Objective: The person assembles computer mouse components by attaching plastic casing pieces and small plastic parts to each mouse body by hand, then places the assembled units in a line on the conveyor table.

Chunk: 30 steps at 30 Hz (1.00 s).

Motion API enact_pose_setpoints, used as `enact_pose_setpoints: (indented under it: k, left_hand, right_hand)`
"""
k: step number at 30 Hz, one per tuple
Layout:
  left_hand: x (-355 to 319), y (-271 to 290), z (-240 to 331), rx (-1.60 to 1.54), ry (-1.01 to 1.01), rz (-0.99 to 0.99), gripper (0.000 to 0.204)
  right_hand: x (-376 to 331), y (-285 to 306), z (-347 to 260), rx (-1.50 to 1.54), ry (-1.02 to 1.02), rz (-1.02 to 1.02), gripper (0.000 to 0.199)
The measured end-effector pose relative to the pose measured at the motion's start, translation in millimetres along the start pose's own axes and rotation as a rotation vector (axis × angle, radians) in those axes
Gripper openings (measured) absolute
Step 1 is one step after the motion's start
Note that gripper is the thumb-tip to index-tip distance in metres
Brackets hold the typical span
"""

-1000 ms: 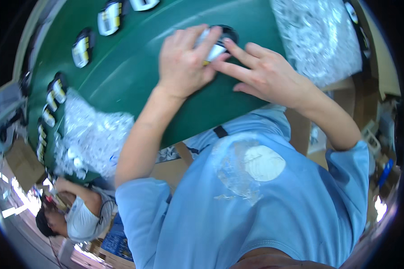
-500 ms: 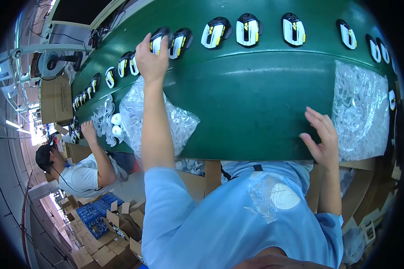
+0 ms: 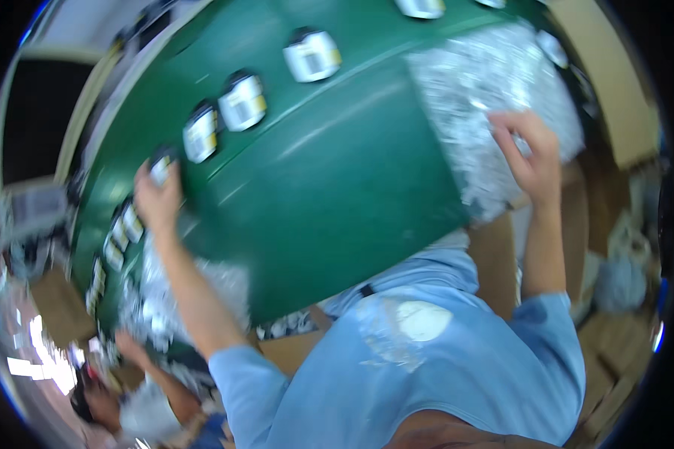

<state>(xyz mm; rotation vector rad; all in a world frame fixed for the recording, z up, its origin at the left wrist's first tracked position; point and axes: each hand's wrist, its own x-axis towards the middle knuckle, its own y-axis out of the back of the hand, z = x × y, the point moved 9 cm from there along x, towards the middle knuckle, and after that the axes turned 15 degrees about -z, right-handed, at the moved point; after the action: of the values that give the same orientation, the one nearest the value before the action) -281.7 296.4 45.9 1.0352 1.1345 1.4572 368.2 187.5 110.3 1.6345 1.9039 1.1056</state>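
My left hand (image 3: 157,200) reaches to the far left, its fingers round a black and white computer mouse (image 3: 160,169) on the green work surface (image 3: 329,194). Several like it, with yellow accents, stand in a row to the right, including one mouse (image 3: 313,58) near the top. My right hand (image 3: 533,153) is over a clear plastic bag (image 3: 494,82) filled with shiny transparent pieces. Thumb and forefinger come together there in a pinch; blur hides whatever is between them.
Another clear bag (image 3: 221,288) with white parts lies beneath my left forearm. A co-worker (image 3: 138,408) sits at lower left, one hand over the surface. Cardboard boxes stand at the right edge, among them a tall carton (image 3: 614,82). A dark screen (image 3: 41,120) is upper left.
The view has swung to the right, so the bag and mice shift leftward. My right hand has moved from beside the clear bag to over it, its fingers drawing together. My left hand stays at a mouse.
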Motion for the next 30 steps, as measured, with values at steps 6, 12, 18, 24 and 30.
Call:
enact_pose_setpoints:
  k: [6,12,18,24,30]
  left_hand:
    - [-80.7,7.1,158.3,-0.405,-0.348,-0.119,0.073]
    - [-143.6,-22.5,281.4,-0.264,-0.707,-0.216,0.078]
    - [-149.1,-43.6,298.2,-0.261,-0.747,-0.282,0.08]
    - [-148.6,-56.2,310.3,-0.274,-0.785,-0.267,0.082]
    - [-152.5,-60.1,305.3,-0.294,-0.746,-0.222,0.08]
  right_hand:
    - [27.0,-9.8,40.9,-0.21,0.017,-0.062,0.017]
    - [48.1,-55.4,43.0,-0.341,-0.061,-0.325,0.024]
    - [36.8,-41.8,42.6,-0.294,0.045,-0.305,0.021]
    - [53.7,-65.4,35.0,-0.438,0.081,-0.619,0.017]
    - [47.3,-9.2,-28.0,-0.368,0.303,-0.353,0.011]
